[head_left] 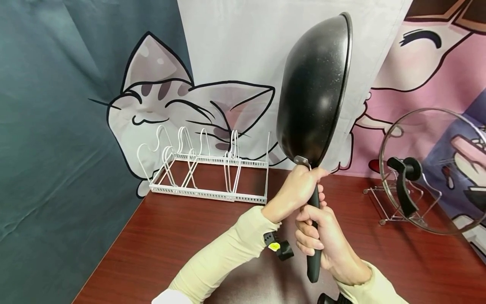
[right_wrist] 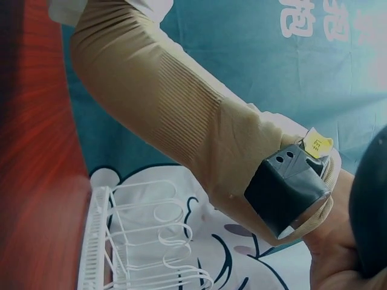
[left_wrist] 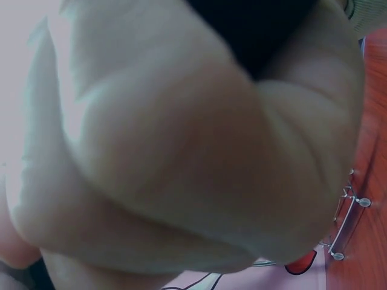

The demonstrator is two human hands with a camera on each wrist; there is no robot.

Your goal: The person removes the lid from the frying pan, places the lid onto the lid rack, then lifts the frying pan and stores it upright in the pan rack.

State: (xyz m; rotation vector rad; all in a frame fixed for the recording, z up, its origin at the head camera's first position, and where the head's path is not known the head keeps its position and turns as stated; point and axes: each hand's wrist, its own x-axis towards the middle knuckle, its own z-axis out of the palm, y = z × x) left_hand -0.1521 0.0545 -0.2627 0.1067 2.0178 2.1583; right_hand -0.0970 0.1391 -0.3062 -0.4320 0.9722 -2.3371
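While both hands grip handle, round black wok (head_left: 313,88) upright.

Head view: bright, even, diffuse light, seemingly from above and in front. Shadows soft; a faint one under the rack (head_left: 210,169) on the table (head_left: 159,245). Small specular highlights on the wok (head_left: 315,90) underside; pale reflections across the glass lid (head_left: 433,169). Sharp focus throughout. Wide-angle bending near the edges, where the table edge and backdrop curve.

Left wrist view: almost filled by the left hand (left_wrist: 181,145), far too close, fully out of focus, washed-out and pale. Only a sliver of table and wire stand at right reads at all.

Right wrist view: dimmer, cooler cast. Sleeve (right_wrist: 181,121) reasonably sharp; table at left smeared and blurred; lower corners dark.
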